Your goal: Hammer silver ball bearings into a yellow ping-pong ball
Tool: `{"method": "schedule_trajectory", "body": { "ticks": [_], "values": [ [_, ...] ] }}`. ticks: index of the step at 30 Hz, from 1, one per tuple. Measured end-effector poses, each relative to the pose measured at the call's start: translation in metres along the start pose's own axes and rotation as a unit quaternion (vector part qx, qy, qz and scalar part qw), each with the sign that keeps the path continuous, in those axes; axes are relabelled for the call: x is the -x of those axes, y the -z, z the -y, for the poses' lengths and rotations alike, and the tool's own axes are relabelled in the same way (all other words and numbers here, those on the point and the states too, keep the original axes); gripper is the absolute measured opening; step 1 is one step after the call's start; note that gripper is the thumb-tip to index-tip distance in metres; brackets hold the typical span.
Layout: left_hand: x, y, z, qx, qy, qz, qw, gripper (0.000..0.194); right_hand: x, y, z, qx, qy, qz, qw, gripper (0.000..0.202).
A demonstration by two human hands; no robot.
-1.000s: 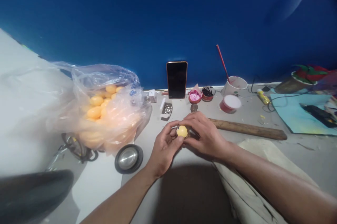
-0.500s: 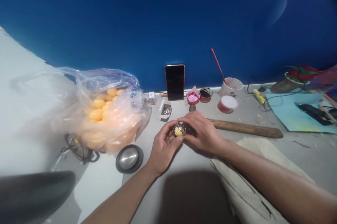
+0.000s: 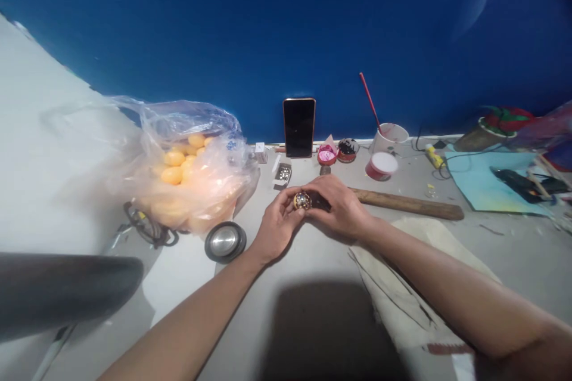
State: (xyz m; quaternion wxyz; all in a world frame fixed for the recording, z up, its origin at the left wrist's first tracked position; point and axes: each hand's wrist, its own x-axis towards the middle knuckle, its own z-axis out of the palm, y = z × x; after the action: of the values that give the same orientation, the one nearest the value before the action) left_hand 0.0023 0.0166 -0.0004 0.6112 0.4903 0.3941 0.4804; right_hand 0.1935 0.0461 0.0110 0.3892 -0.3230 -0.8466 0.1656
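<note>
Blue wall [image 3: 223, 29] fills the upper half. Grey table [image 3: 243, 315] below, its far edge running along the wall's foot. Clear plastic bag [image 3: 210, 190], bulky, toward the table's left, reaching to the far edge; yellow-orange ovals [image 3: 172, 175] show through. Pale cloth [image 3: 402, 303], creased, lies partly under the right forearm. Light-blue sheet [image 3: 473, 184] toward the far right corner, dark objects on it.

Both hands meet mid-table. Left hand [image 3: 279, 229]: thumb and fingers drawn narrow, gripping a small round piece. Right hand [image 3: 342, 205]: fingers curled, tips at the piece's right side, also holding it.

Wooden bar [image 3: 411, 203] extends from behind the right hand toward the right. Dark-screened phone [image 3: 299, 127] stands upright at the far edge; right of it, also there, a white cup [image 3: 388, 141] with a red stick [image 3: 370, 98] leaning in it. Round metal dish [image 3: 224, 241], dark-rimmed, beside the left forearm. Open box [image 3: 282, 173] of shiny bits just beyond the hands.

Smallest: the round piece [image 3: 302, 201], between both hands' fingertips, yellow at its left, studded with glinting dots.
</note>
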Motion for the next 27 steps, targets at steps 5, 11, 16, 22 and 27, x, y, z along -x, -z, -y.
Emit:
{"method": "schedule_trajectory", "body": {
  "ticks": [5, 11, 16, 22, 27],
  "values": [
    [-0.0004, 0.0005, 0.001, 0.027, 0.015, -0.004, 1.0, 0.045, -0.0003, -0.0011, -0.0006, -0.005, 0.011, -0.017, 1.0, 0.03],
    [-0.0015, 0.0008, -0.0027, 0.069, 0.035, -0.036, 0.996, 0.046, 0.0009, -0.0026, -0.0018, -0.026, -0.012, -0.022, 0.999, 0.021],
    [-0.0006, 0.0005, -0.0048, 0.075, 0.066, -0.049, 0.994, 0.043, 0.0005, -0.002, -0.0021, -0.046, -0.032, -0.023, 0.998, 0.013],
    [0.0012, -0.002, -0.0075, 0.03, 0.06, -0.063, 0.996, 0.043, 0.0, -0.0009, 0.0002, -0.046, -0.036, -0.017, 0.998, 0.006],
    [0.0029, -0.0029, -0.0049, 0.016, 0.048, -0.072, 0.996, 0.047, 0.0007, -0.0003, 0.0011, -0.036, -0.054, -0.014, 0.998, 0.007]
  ]
}}
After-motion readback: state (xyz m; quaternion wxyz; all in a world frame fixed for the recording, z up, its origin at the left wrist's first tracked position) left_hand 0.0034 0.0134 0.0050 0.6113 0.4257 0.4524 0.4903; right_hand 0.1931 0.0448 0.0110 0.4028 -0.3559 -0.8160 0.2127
